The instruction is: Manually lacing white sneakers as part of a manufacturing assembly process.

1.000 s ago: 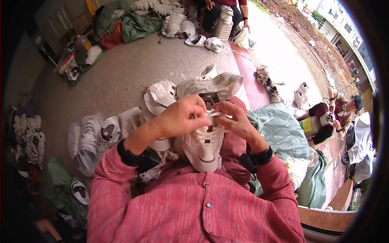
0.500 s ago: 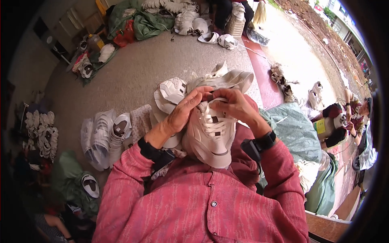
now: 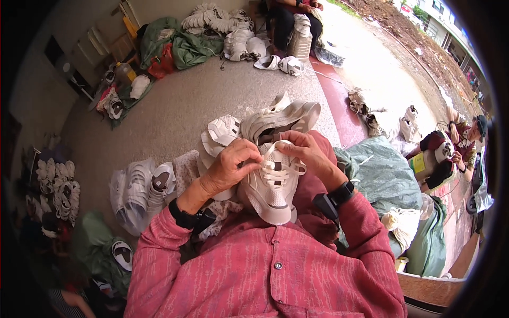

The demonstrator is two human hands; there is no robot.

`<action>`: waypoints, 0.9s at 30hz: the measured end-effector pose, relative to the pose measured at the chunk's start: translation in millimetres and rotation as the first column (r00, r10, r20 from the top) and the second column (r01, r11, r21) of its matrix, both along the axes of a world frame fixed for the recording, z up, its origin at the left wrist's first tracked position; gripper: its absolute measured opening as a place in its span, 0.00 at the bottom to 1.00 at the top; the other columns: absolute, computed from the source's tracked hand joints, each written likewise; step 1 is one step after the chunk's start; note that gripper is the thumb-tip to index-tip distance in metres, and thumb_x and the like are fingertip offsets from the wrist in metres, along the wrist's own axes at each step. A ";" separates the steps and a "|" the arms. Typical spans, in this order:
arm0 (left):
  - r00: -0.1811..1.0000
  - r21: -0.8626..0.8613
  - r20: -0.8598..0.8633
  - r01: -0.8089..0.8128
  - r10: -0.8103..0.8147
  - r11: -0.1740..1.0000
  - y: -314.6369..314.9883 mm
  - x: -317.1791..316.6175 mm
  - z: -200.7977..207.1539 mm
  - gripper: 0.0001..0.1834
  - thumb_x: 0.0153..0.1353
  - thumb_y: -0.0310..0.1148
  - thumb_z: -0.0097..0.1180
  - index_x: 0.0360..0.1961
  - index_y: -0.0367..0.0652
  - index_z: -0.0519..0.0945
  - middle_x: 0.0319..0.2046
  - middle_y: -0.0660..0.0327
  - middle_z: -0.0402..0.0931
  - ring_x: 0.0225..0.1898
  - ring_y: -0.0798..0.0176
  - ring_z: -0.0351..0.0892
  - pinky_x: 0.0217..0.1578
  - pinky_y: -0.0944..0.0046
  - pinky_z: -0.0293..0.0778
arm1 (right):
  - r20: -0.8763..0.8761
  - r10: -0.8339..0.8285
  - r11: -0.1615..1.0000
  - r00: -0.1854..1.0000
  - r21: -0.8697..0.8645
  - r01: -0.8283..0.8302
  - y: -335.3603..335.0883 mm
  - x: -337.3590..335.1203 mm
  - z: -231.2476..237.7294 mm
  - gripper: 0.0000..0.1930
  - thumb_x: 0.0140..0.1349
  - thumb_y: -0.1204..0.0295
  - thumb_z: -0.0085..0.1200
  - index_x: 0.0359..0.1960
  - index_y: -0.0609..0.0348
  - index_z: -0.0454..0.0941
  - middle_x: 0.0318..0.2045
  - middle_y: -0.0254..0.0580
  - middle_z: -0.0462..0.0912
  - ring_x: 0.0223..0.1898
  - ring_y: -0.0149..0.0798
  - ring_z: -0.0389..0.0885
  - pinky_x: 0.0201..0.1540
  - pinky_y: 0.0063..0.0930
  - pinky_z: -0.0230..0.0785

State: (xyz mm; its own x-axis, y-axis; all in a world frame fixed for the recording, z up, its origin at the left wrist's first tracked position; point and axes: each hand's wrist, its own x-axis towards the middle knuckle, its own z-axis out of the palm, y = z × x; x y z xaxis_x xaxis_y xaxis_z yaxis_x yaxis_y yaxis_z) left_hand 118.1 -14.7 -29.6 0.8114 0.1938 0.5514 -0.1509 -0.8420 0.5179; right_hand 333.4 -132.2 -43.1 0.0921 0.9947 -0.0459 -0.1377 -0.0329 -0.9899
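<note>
A white sneaker (image 3: 273,204) rests on my lap with its toe toward me. White laces cross its front, and one loop of lace (image 3: 301,168) bows out on the right side. My right hand (image 3: 313,153) pinches the shoelace at the top of the tongue. Beside the upper eyelets on the left, my left hand (image 3: 233,165) has its thumb and fingers pressed together; what sits between them is too small to make out. More white sneakers (image 3: 281,117) lie just beyond the one on my lap, and another (image 3: 222,127) is at their left.
Bagged white shoes (image 3: 135,185) stand on the floor at my left. A pale green sack (image 3: 379,167) lies at my right, near a bundle of cream laces (image 3: 403,225). One person (image 3: 466,140) sits at the far right, another (image 3: 294,26) at the back beside stacked shoes.
My hands have drawn apart from near each other at the shoe's collar. The left has come down to the left eyelets, and a lace now stretches up to the right fingers.
</note>
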 end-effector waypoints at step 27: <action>0.946 -0.245 -0.276 0.100 -0.168 0.964 14.5 10.6 17.9 0.13 0.49 0.37 0.66 0.28 0.42 0.75 0.44 0.60 0.67 0.50 0.59 0.66 0.54 0.62 0.61 | 0.646 0.039 0.947 0.762 0.219 -0.233 18.8 9.7 15.8 0.11 0.61 0.69 0.56 0.38 0.65 0.75 0.36 0.43 0.75 0.39 0.39 0.75 0.43 0.29 0.67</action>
